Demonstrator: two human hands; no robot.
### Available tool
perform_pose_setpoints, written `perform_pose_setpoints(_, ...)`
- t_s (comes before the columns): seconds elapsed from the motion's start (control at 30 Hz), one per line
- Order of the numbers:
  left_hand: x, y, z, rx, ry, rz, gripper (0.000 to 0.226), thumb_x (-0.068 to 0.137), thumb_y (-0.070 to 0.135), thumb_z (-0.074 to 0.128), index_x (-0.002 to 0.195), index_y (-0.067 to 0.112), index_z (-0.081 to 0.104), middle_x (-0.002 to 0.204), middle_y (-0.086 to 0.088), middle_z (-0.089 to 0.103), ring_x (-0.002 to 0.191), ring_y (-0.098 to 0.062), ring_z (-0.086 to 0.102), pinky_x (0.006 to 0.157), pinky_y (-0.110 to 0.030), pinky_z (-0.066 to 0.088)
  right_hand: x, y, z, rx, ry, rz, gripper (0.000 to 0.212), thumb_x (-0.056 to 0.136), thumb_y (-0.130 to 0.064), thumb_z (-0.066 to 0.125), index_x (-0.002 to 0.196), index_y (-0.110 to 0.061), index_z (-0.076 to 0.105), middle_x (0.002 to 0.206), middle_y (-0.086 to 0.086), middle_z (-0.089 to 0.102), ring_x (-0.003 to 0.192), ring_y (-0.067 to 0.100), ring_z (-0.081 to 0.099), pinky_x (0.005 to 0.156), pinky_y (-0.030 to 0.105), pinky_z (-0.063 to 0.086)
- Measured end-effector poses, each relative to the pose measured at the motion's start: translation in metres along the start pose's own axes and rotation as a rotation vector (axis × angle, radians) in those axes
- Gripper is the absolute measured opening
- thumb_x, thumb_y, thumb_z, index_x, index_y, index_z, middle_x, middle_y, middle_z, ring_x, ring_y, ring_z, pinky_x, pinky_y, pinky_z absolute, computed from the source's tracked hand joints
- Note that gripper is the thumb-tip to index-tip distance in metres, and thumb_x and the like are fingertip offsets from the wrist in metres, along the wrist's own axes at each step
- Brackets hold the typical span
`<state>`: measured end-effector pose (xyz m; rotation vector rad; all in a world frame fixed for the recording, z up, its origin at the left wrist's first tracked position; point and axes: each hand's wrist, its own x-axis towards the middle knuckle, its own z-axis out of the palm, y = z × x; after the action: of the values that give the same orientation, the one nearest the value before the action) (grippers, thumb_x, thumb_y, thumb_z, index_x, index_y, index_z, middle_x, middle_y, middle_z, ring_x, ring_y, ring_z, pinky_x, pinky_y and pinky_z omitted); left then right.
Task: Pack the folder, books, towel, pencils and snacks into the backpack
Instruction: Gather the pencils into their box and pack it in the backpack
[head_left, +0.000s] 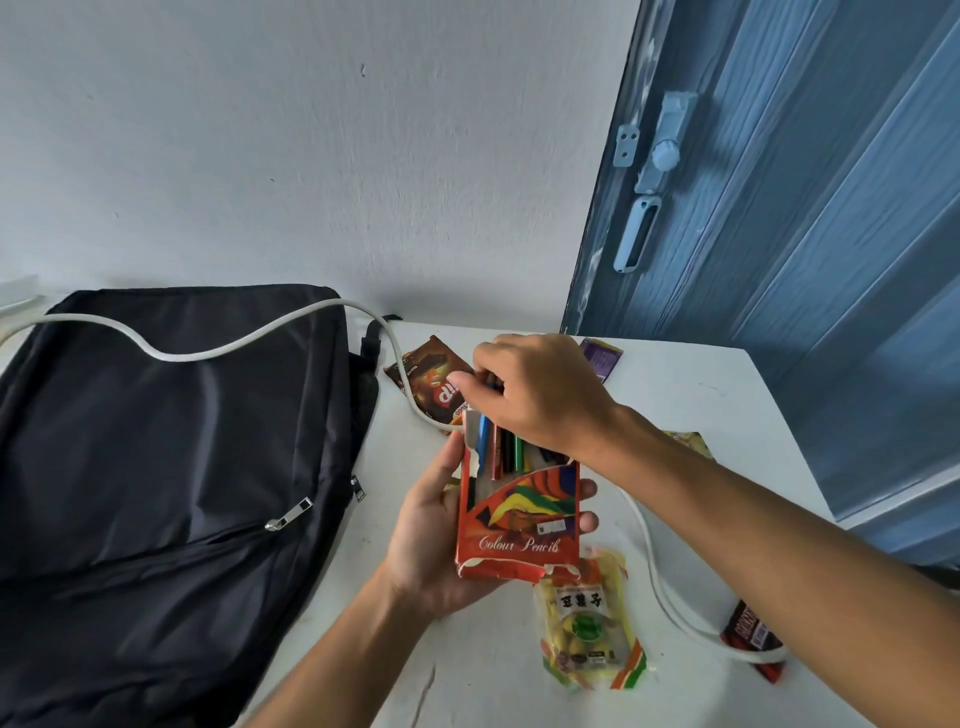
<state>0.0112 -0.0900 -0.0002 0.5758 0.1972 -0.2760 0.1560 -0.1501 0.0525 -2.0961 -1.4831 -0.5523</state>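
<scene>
My left hand (431, 535) grips a red colour pencil box (519, 525) above the white table (701, 395). Coloured pencils (501, 449) stick out of the box's open top. My right hand (540, 389) pinches the pencil tops from above. The black backpack (156, 467) lies flat on the left with its zippers shut. Snacks lie around: a brown chocolate packet (434, 379) behind the box, a yellow packet (589, 623) below it, a purple packet (600, 356), a dark red bar (753, 636) and a yellowish packet (691, 444) partly under my right arm.
A white cable (208, 351) runs over the backpack, across the table and down to the right past the dark red bar. A blue door (779, 234) with a latch stands at the right, a pale wall behind.
</scene>
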Motion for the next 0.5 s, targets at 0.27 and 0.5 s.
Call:
perform_pose_setpoints(0.27, -0.001, 0.008, 0.005, 0.060, -0.015, 0.056, 0.078, 0.082, 0.068, 0.053, 0.129, 0.006, 0.060, 0.136, -0.026, 0.052, 0.119, -0.045, 0.055, 0.107, -0.054, 0.039, 0.004, -0.005, -0.001, -0.042, 0.031, -0.080, 0.044, 0.085, -0.036, 0.064, 0.050, -0.012, 0.054, 0.041, -0.001, 0.045, 0.036, 0.017, 0.035, 0.043, 0.023, 0.020)
perform_pose_setpoints(0.5, 0.002, 0.011, 0.014, -0.067, 0.135, 0.072, 0.080, 0.080, 0.068, 0.045, 0.105, -0.002, 0.072, 0.115, -0.028, 0.065, 0.092, -0.046, 0.067, 0.084, -0.052, 0.054, -0.009, -0.010, 0.004, -0.087, 0.009, -0.048, 0.041, 0.093, -0.036, 0.052, 0.062, -0.010, 0.062, 0.054, 0.002, 0.055, 0.051, 0.022, 0.051, 0.052, 0.025, 0.028)
